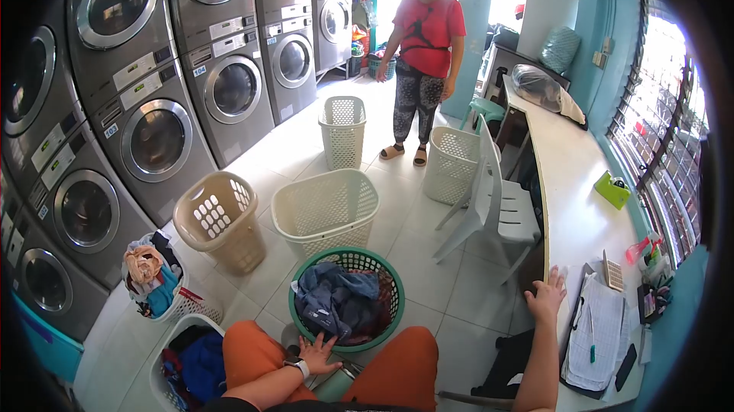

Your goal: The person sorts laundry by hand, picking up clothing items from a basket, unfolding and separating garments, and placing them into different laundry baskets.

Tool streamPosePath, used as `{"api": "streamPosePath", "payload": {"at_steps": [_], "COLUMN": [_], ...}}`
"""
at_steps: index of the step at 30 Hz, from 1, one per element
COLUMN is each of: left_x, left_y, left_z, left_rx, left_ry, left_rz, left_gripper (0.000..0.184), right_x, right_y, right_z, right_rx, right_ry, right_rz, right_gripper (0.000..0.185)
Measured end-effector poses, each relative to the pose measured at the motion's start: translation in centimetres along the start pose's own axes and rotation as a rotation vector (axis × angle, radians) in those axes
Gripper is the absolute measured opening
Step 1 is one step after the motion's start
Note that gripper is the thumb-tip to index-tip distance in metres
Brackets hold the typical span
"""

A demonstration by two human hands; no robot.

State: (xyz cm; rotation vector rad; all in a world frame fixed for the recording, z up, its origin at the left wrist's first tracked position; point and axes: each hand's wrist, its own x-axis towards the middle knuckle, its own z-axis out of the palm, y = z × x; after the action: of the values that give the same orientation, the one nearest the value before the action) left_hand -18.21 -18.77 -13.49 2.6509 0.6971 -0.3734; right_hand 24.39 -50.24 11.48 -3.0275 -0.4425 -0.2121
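My left hand (318, 354), with a watch on its wrist, is spread between my knees, at the near edge of a green basket (397, 297). Its fingertips are by the dark blue clothes (336, 297) in that basket; whether they touch is unclear. Nothing is held in it. On the left edge of the long counter (573, 159) rests my right hand (547, 294), fingers apart and empty. To its right lie a clipboard with written sheets (600, 320) and a green pen (592, 352).
Around the green basket stand a cream basket (325, 213), a beige basket (222, 221) and a white basket of clothes (180, 301). Stacked machines (157, 140) line the left. A person in red (428, 37) stands beyond; a white chair (497, 198) is at the right.
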Motion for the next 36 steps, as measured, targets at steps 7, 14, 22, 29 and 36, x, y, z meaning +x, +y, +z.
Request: {"api": "streamPosePath", "payload": {"at_steps": [7, 14, 22, 29, 36], "left_x": [0.2, 0.6, 0.9, 5.4, 14.3], "left_y": [-0.2, -0.6, -0.3, 2.2, 8.5], "left_z": [0.1, 0.1, 0.1, -0.2, -2.3], "left_rx": [-0.021, -0.078, -0.052, -0.057, -0.092], "left_ry": [-0.009, 0.069, -0.046, 0.035, 0.033], "left_rz": [0.010, 0.030, 0.002, -0.014, -0.159], "left_gripper": [0.091, 0.091, 0.087, 0.085, 0.088], "right_x": [-0.2, -0.6, 0.0, -0.4, -0.4], "right_y": [-0.2, -0.2, -0.4, -0.9, -1.2], "right_z": [-0.4, -0.4, -0.3, -0.9, -1.4], "right_rx": [0.027, -0.010, -0.014, -0.038, -0.059], "right_ry": [-0.003, -0.028, -0.017, -0.021, -0.029], "right_rz": [-0.001, -0.009, -0.012, -0.001, 0.007], "right_gripper": [0.035, 0.035, 0.034, 0.036, 0.029]}}
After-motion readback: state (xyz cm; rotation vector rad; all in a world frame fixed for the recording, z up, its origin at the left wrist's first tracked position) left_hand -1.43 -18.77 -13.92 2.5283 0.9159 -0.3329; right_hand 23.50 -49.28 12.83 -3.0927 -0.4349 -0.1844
